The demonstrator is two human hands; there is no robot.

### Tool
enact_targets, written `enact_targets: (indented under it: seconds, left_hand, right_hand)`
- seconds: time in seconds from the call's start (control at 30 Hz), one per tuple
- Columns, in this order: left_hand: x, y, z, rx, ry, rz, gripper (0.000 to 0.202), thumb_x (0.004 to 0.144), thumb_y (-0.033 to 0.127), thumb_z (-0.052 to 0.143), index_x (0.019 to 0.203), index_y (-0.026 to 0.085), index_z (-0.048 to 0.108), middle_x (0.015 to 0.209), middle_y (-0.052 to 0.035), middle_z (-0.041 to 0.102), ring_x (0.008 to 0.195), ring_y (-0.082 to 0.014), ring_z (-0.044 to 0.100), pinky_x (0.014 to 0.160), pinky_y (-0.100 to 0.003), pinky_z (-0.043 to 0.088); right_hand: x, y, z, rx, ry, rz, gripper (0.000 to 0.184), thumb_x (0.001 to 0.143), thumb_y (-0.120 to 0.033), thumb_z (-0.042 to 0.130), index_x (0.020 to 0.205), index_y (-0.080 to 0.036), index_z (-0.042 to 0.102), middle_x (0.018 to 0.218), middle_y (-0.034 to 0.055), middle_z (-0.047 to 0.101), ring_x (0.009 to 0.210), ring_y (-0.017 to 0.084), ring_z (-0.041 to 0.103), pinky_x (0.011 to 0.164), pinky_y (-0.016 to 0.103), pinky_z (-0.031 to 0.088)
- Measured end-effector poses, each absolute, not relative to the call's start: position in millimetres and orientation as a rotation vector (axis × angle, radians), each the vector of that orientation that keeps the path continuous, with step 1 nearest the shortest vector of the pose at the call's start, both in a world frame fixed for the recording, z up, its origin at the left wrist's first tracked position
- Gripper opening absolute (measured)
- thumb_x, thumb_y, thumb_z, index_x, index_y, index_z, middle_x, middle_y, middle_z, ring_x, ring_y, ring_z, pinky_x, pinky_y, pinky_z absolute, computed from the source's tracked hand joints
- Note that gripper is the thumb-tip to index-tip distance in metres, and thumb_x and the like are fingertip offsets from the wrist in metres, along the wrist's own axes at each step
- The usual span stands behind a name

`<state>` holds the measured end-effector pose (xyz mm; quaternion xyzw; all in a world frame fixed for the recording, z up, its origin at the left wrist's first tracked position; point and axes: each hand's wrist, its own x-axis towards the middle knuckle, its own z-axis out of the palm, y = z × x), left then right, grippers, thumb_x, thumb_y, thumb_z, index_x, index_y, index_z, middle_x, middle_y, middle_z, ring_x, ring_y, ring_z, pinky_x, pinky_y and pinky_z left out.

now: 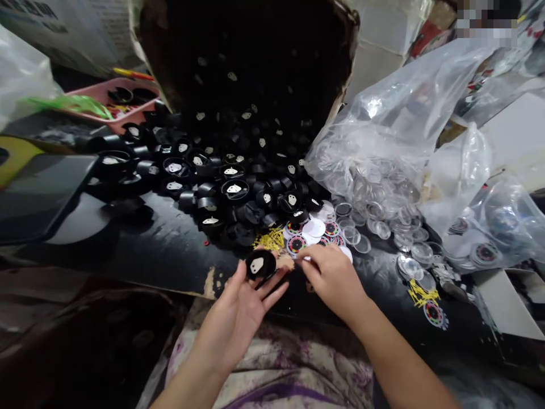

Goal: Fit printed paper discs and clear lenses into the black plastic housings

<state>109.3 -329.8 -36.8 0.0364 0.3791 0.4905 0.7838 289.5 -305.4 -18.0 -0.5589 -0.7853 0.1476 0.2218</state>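
My left hand (238,312) is palm up and holds a round black cap (260,264) with a white insert at its fingertips. My right hand (330,275) rests knuckles up just right of it, fingers curled and pinched at the edge of a small heap of printed dial discs (310,233). What the right fingers hold is too small to make out. A bunch of thin yellow pins (269,240) lies just beyond the cap. A big pile of the same black caps (221,176) spills from a tipped cardboard box (255,51).
A clear plastic bag (383,142) of transparent round lenses lies open at the right, with loose lenses (409,250) beside it. More yellow pins (421,294) and a dial (434,313) lie further right. A pink tray (123,99) stands at the back left. The work surface (162,244) is black.
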Motion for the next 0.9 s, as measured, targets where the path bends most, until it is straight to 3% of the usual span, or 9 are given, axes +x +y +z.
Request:
enact_targets:
  seconds: [0.2, 0.33, 0.47, 0.57, 0.67, 0.8, 0.9]
  left_hand:
    - [121.7, -328.6, -37.7, 0.072, 0.761, 1.131, 0.037, 0.095, 0.041, 0.049, 0.123, 0.022, 0.064, 0.125, -0.0083, 0.068, 0.118, -0.0237, 0.062, 0.104, -0.04, 0.048]
    - [126.7, -327.2, -42.0, 0.086, 0.797, 1.08, 0.037, 0.095, 0.042, 0.049, 0.117, 0.017, 0.065, 0.127, -0.0124, 0.066, 0.118, -0.0285, 0.062, 0.099, -0.042, 0.052]
    - [130.5, -324.7, -44.5, 0.077, 0.827, 1.038, 0.039, 0.095, 0.044, 0.048, 0.118, 0.017, 0.064, 0.128, -0.0128, 0.066, 0.118, -0.0306, 0.061, 0.097, -0.044, 0.054]
    - [132.4, -326.0, -43.2, 0.063, 0.779, 1.013, 0.039, 0.093, 0.047, 0.049, 0.119, 0.022, 0.064, 0.126, -0.0092, 0.067, 0.116, -0.0317, 0.063, 0.094, -0.047, 0.055]
    - [132.2, -329.4, -40.3, 0.063, 0.742, 1.033, 0.037, 0.094, 0.046, 0.05, 0.121, 0.025, 0.063, 0.121, -0.008, 0.07, 0.112, -0.0269, 0.065, 0.094, -0.044, 0.055]
    - [128.5, -332.6, -39.8, 0.115, 0.761, 1.084, 0.036, 0.093, 0.044, 0.052, 0.116, 0.022, 0.066, 0.116, -0.0101, 0.072, 0.111, -0.0225, 0.065, 0.095, -0.037, 0.054]
    - [126.0, -332.8, -42.5, 0.182, 0.799, 1.134, 0.036, 0.091, 0.044, 0.057, 0.118, 0.022, 0.066, 0.118, -0.0097, 0.071, 0.113, -0.0242, 0.064, 0.096, -0.04, 0.054]
  right_hand:
    - [292.9, -329.6, -26.5, -1.34, -1.974, 0.523, 0.019, 0.095, -0.02, 0.053, 0.106, -0.019, 0.069, 0.092, 0.005, 0.074, 0.085, 0.018, 0.066, 0.078, 0.032, 0.051]
    - [314.2, -325.6, -33.1, -1.526, -1.759, 0.526, 0.021, 0.094, -0.025, 0.056, 0.107, -0.023, 0.072, 0.096, 0.0038, 0.075, 0.081, 0.017, 0.069, 0.076, 0.031, 0.055]
    - [331.8, -323.5, -28.3, -1.601, -1.61, 0.632, 0.024, 0.093, -0.03, 0.056, 0.11, -0.022, 0.072, 0.084, 0.0021, 0.075, 0.065, 0.015, 0.069, 0.061, 0.027, 0.057]
    - [326.6, -326.1, -23.1, -1.534, -1.693, 0.668, 0.024, 0.093, -0.026, 0.056, 0.11, -0.023, 0.072, 0.093, 0.0032, 0.075, 0.076, 0.016, 0.07, 0.071, 0.029, 0.057]
    - [310.1, -329.8, -23.7, -1.413, -1.753, 0.811, 0.022, 0.089, -0.028, 0.064, 0.109, -0.024, 0.071, 0.1, 0.0037, 0.074, 0.088, 0.018, 0.069, 0.082, 0.032, 0.055]
    - [293.7, -332.4, -27.5, -1.441, -1.481, 1.023, 0.014, 0.088, -0.03, 0.064, 0.097, -0.021, 0.07, 0.087, 0.0026, 0.071, 0.078, 0.016, 0.066, 0.071, 0.028, 0.055]
    - [290.7, -332.9, -23.7, -1.458, -1.394, 1.054, 0.022, 0.088, -0.025, 0.06, 0.109, -0.022, 0.065, 0.087, 0.0013, 0.067, 0.074, 0.014, 0.063, 0.066, 0.025, 0.054]
